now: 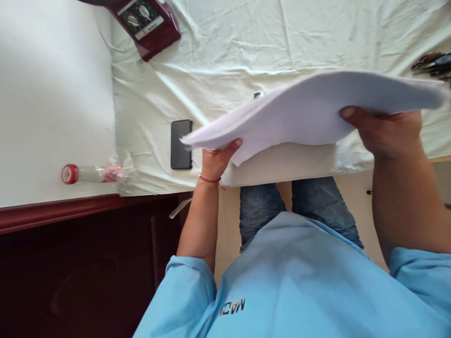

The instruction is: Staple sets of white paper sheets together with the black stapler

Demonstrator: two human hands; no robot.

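A large white sheet (pixel 292 115), which looks like paper or thin cloth and seems folded in layers, is held up above the covered table. My left hand (pixel 218 157), with a red string round the wrist, grips its near left edge, thumb on top and fingers hidden underneath. Further along, my right hand (pixel 389 129) pinches the near right edge, the thumb lying on the sheet. The middle of the sheet bows upward between both hands. Its far right end is slightly blurred.
A black phone-like slab (pixel 181 144) lies left of my left hand. Beyond it stands a dark red appliance with knobs (pixel 155 28). A red-capped bottle (pixel 89 173) lies at the left. Some dark objects (pixel 435 64) sit at the right on the pale tablecloth (pixel 246 42).
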